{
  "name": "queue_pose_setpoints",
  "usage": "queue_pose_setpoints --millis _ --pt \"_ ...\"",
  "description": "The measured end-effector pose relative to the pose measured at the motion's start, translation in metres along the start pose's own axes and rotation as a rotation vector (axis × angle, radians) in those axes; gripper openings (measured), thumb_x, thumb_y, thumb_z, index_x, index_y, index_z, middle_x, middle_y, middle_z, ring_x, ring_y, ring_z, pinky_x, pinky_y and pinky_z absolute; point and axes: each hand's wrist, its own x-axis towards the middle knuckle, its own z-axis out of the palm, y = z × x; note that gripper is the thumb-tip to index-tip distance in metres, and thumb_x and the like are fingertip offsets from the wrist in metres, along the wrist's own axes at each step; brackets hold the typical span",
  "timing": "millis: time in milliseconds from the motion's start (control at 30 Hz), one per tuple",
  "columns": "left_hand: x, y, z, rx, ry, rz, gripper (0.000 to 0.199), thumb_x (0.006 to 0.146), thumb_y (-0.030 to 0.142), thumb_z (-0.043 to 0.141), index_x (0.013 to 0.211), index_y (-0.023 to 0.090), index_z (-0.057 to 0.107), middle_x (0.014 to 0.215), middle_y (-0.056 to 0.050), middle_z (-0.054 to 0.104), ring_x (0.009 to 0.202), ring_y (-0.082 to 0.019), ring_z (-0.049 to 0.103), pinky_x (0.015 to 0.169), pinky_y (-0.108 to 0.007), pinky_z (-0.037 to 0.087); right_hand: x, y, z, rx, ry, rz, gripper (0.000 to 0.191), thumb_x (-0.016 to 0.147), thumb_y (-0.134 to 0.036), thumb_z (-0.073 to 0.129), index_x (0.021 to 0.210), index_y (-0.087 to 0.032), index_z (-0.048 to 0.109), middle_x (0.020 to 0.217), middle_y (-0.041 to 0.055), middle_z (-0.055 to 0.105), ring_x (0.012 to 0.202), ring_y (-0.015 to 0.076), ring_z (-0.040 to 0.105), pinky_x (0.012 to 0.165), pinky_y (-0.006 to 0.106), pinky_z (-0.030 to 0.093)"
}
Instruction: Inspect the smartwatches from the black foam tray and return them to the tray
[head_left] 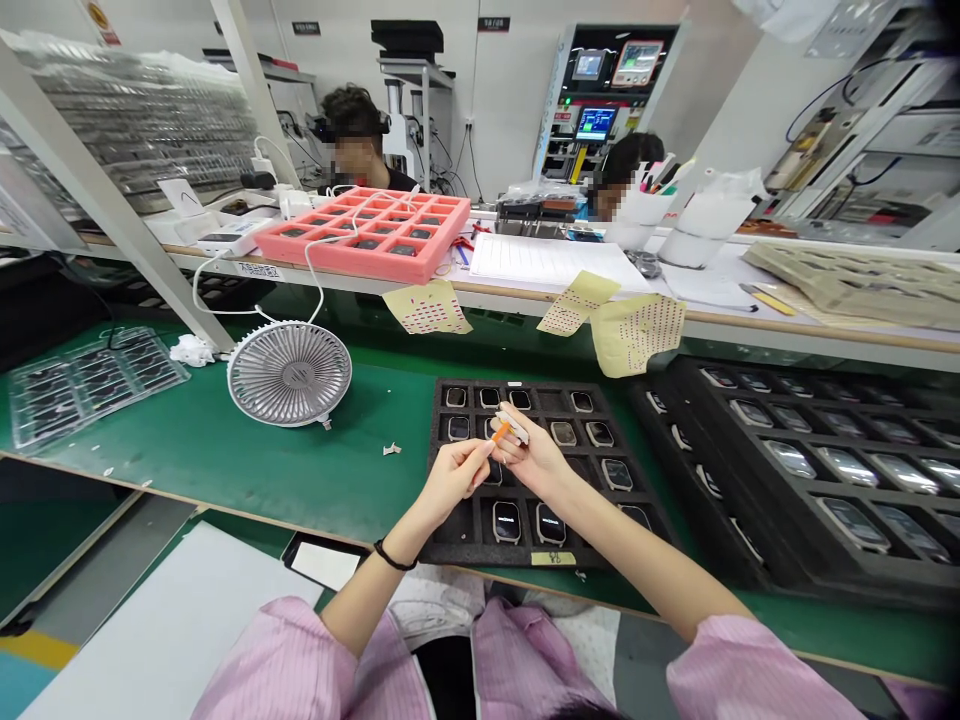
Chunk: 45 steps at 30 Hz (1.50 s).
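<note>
Over a black foam tray (480,552), my two hands meet. My right hand (536,462) is closed around a small pale-edged piece that looks like a smartwatch (514,428), tilted on its edge. Between the thumb and fingers of my left hand (455,472) is a thin orange stick (501,432), whose tip meets or nearly meets the watch. Its exact kind is not clear. Several smartwatches lie in the tray's square slots; a watch with a lit screen (507,521) and another lit watch (551,523) sit in the front row. My hands hide some slots.
A round fan (290,374) stands left on the green bench (367,400). Stacked foam trays of watches (795,520) rise at the right. Above runs a shelf with a pink foam tray (427,262) and hanging yellow sheets (637,335). Two people sit beyond it.
</note>
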Motion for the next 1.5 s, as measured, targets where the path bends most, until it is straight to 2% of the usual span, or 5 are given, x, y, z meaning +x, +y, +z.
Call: queue_pose_setpoints --millis 400,733,1067,1267,1500 --pt "0.011 0.010 0.004 -0.048 0.125 0.039 0.047 0.075 0.063 0.063 0.074 0.021 0.041 0.048 0.012 0.034 0.034 -0.002 0.020 0.034 -0.016 0.014 0.006 0.015 -0.007 -0.638 0.135 -0.290 0.032 0.081 -0.054 0.061 0.094 -0.026 0.048 0.059 -0.0090 0.047 0.038 0.0066 0.035 0.036 0.018 0.028" --pt "-0.009 -0.002 -0.104 0.719 0.475 0.056 0.039 0.084 0.049 0.050 0.061 0.021 0.036 0.053 0.005 0.044 0.053 -0.012 0.047 0.054 -0.022 0.033 0.061 -0.077 -0.125 -1.304 0.605 -0.356 0.007 0.081 -0.020 0.054 0.075 -0.021 0.051 0.077 0.0032 0.059 0.075 0.0198 0.059 0.075 0.032 0.045" --pt "-0.020 -0.009 -0.129 1.185 0.512 -0.213 0.030 0.090 0.038 0.048 0.064 0.023 0.042 0.059 -0.003 0.058 0.062 -0.023 0.062 0.054 -0.024 0.030 0.041 -0.094 -0.164 -1.555 0.810 -0.211 0.018 0.080 -0.013 0.055 0.098 -0.011 0.058 0.102 0.0219 0.062 0.107 0.0347 0.057 0.094 0.046 0.038" --pt "-0.016 -0.006 -0.116 1.036 0.547 -0.165 0.029 0.091 0.046 0.047 0.097 0.019 0.056 0.069 -0.006 0.065 0.073 -0.026 0.066 0.059 -0.026 0.038 0.041 -0.101 -0.170 -1.406 0.789 -0.168 0.022 0.069 -0.022 0.070 0.084 -0.017 0.055 0.071 0.0051 0.060 0.077 0.0248 0.060 0.072 0.035 0.044" --pt "-0.010 0.005 -0.041 0.438 0.082 0.056 0.038 0.090 0.052 0.042 0.097 0.019 0.060 0.053 0.007 0.046 0.046 -0.010 0.041 0.049 -0.020 0.032 0.016 -0.076 -0.110 -1.009 0.449 -0.280 0.043 0.071 -0.054 0.061 0.099 -0.021 0.054 0.069 -0.0028 0.056 0.049 0.0115 0.045 0.046 0.025 0.033"
